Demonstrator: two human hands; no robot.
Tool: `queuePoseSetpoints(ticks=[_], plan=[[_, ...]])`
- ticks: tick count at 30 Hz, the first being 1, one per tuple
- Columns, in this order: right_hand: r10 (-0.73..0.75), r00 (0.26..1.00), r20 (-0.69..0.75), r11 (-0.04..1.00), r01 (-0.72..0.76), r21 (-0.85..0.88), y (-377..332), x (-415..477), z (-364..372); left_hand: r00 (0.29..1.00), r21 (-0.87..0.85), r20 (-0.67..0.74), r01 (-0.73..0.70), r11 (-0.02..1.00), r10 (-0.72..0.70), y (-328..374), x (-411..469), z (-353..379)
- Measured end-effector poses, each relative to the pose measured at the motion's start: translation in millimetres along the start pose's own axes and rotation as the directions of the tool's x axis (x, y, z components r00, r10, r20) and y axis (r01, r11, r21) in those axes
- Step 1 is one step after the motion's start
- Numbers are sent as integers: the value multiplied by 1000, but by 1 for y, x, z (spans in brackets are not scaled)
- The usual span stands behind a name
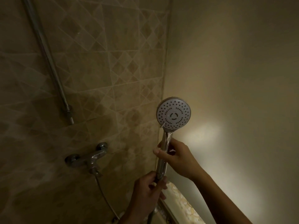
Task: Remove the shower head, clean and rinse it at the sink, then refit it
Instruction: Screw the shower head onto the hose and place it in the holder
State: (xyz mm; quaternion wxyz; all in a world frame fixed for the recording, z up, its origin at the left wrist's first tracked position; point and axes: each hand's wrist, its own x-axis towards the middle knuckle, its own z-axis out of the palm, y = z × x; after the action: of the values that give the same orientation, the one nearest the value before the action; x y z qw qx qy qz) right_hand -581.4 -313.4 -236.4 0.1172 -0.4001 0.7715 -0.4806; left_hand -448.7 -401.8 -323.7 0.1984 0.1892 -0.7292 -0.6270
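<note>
Shower head [174, 115], round, white-faced and dotted with dark spray holes, is held upright just right of centre, at about 3 o'clock, its face turned toward the camera. Its chrome handle [162, 160] drops from it toward 5 o'clock. The right hand [176, 156] comes in from 4 o'clock and grips the middle of the handle, thumb across the front and fingers curled behind, so part of the chrome is covered. The left hand [148, 189], at 6 o'clock, is wrapped round the handle's bottom end. Its fingers hide the joint there, so I cannot tell whether the shower head is joined to the thin metal hose [105, 197]. That hose leaves the chrome wall mixer tap [87, 159] at 8 o'clock and runs down toward 7 o'clock, where the bottom edge cuts it off. A dim stretch shows again below the left hand. A chrome riser rail [47, 50] slants from 11 o'clock down to 9 o'clock, its top cut off by the upper edge. The room is dark: the beige diamond-patterned tiled wall [100, 65] is murky, and the plain wall [234, 70] on the right carries one bright patch at 4 o'clock. A pale mottled ledge [184, 206] at 5 o'clock is too dim to make out.
</note>
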Motion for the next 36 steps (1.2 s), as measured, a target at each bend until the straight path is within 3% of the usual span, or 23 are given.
queuePoseSetpoints(ticks=[3, 5, 7, 9, 13, 15, 18, 22, 26, 33, 36], plan=[[52, 988, 143, 962, -89, 260, -2, -1, -4, 1000, 17, -18, -19, 1000, 19, 3, 1, -1], [45, 961, 273, 832, -187, 522, -2, -3, -9, 999, 31, -26, -25, 999, 25, 4, 0, -2], [12, 943, 332, 744, -231, 627, 0, -5, -14, 999, 30, -30, -23, 999, 24, 6, -1, -3], [-9, 954, 301, 802, -173, 572, 2, -6, -15, 999, 31, -37, -34, 999, 35, 8, -1, -4], [-9, 998, 54, 909, -15, 417, 2, -4, -11, 999, 39, -9, -39, 998, 39, 9, -5, -1], [-35, 999, 0, 947, 33, 321, 0, -4, -6, 1000, 32, 9, -24, 999, 24, 9, -7, 3], [-73, 996, 43, 945, 56, 322, -1, -5, -6, 1000, -5, 11, -11, 1000, 11, 8, -6, 3], [-58, 963, 262, 884, -72, 462, -4, -12, -20, 1000, -6, -8, 1, 1000, -1, 5, -4, -2], [-58, 987, 147, 884, -17, 467, -2, -7, -14, 1000, 4, -24, -2, 1000, 2, 4, -7, -1], [-29, 999, -27, 983, 34, 182, 3, -4, -3, 999, 3, -23, 30, 1000, -30, 3, -10, 2], [-45, 994, 98, 969, 19, 248, 2, -4, -6, 998, -15, -28, 54, 998, -55, 1, -9, 3]])
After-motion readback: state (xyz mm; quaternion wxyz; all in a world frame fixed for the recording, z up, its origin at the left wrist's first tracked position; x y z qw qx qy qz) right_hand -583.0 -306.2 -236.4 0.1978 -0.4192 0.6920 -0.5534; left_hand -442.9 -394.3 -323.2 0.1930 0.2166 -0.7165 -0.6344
